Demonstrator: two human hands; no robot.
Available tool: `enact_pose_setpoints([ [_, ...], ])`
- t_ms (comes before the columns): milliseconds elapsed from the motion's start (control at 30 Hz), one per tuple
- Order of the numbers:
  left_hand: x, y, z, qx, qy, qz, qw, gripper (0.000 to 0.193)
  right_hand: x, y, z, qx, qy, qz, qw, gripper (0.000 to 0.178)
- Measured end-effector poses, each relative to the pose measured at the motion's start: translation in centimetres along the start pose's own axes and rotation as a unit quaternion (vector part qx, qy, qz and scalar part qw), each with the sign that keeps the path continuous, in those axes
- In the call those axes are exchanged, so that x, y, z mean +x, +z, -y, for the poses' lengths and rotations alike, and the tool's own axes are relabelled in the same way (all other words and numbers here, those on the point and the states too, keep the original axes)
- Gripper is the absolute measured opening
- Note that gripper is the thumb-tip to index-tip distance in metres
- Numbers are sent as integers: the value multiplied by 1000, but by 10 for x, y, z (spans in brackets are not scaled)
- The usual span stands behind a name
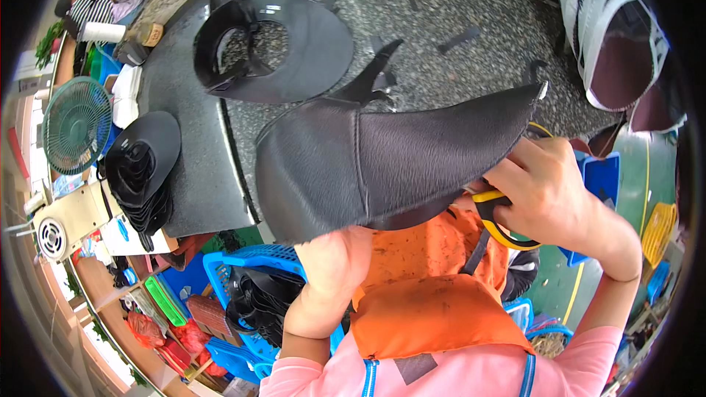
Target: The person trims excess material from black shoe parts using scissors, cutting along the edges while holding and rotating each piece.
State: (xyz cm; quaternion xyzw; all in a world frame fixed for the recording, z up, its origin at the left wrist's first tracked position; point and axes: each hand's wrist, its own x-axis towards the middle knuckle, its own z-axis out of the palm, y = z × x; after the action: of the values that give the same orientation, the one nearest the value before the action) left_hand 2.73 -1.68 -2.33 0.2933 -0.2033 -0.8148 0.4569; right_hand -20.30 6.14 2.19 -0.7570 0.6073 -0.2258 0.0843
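A black leather shoe upper (434, 154) is held up in front of me, its long pointed end toward the right. My left hand (338, 250) reaches underneath its left part and supports it; the leather hides the fingers. My right hand (544, 187) is closed around scissors (494, 229) with yellow and black handles, close against the upper's lower right edge. The leather covers the blades. A second black shoe upper (316, 48), curved into a loop, lies on the dark speckled table (412, 44) beyond the held one.
Leather scraps (460, 39) lie on the table. Stacked black uppers (140, 169) sit at the left, near a green fan (77, 125). White-striped pieces (618, 37) stand at the upper right. A blue basket (217, 268) holds black pieces beside my left arm. Another person (92, 9) sits far left.
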Motion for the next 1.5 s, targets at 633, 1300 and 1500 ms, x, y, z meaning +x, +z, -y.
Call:
enact_pose_setpoints([
  [633, 109, -195, -330, 825, 376, -421, 40, 77, -24, 13, 0, 67, 15, 15, 998, 63],
  [1300, 216, -10, -124, 754, -37, 218, 618, 20, 19, 21, 27, 356, 236, -12, 904, 58],
  [1500, 131, -20, -82, 566, -56, 149, 809, 22, 28, 44, 29, 346, 193, -61, 916, 55],
])
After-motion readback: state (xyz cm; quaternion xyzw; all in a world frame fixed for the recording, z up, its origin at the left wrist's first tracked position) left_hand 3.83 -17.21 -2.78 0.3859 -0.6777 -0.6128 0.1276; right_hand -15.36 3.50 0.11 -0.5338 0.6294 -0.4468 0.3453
